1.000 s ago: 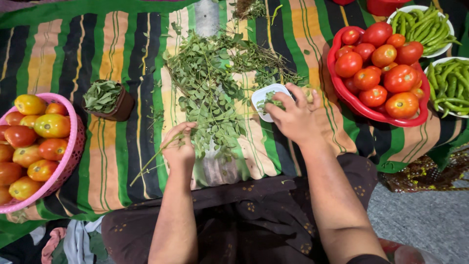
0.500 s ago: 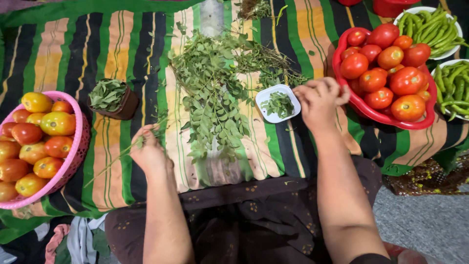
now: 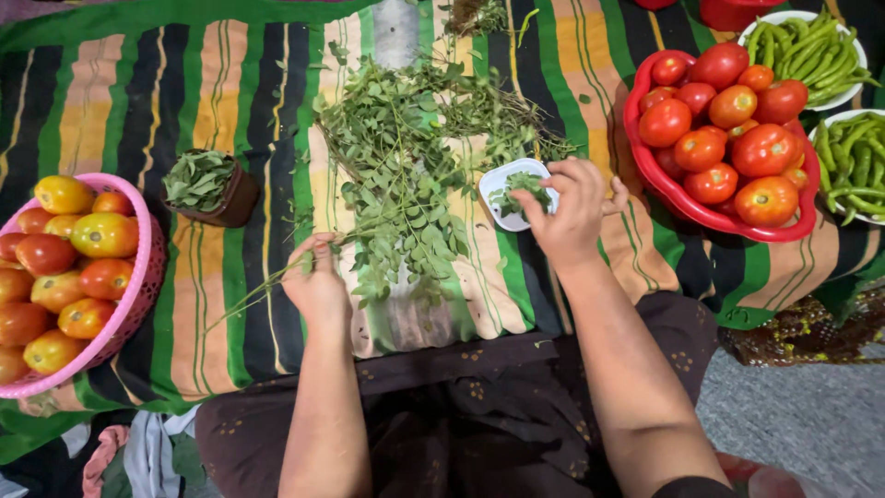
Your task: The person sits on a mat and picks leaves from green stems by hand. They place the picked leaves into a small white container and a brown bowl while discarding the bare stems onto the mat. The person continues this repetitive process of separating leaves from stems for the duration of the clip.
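A striped cloth (image 3: 111, 111) is spread under everything. On it, a pile of leafy green sprigs (image 3: 406, 157) is heaped at the centre, between a pink basket (image 3: 138, 304) and a red bowl (image 3: 664, 194), both filled with tomatoes. A bare green stem (image 3: 263, 290) is pinched in the left hand (image 3: 318, 286). Plucked leaves are held by the closed fingers of the right hand (image 3: 572, 207) over a small white dish (image 3: 502, 184).

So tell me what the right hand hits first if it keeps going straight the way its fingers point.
The right hand points up and left at the small white dish of picked leaves, apparently touching it already, so likely that dish first, then the leafy pile.
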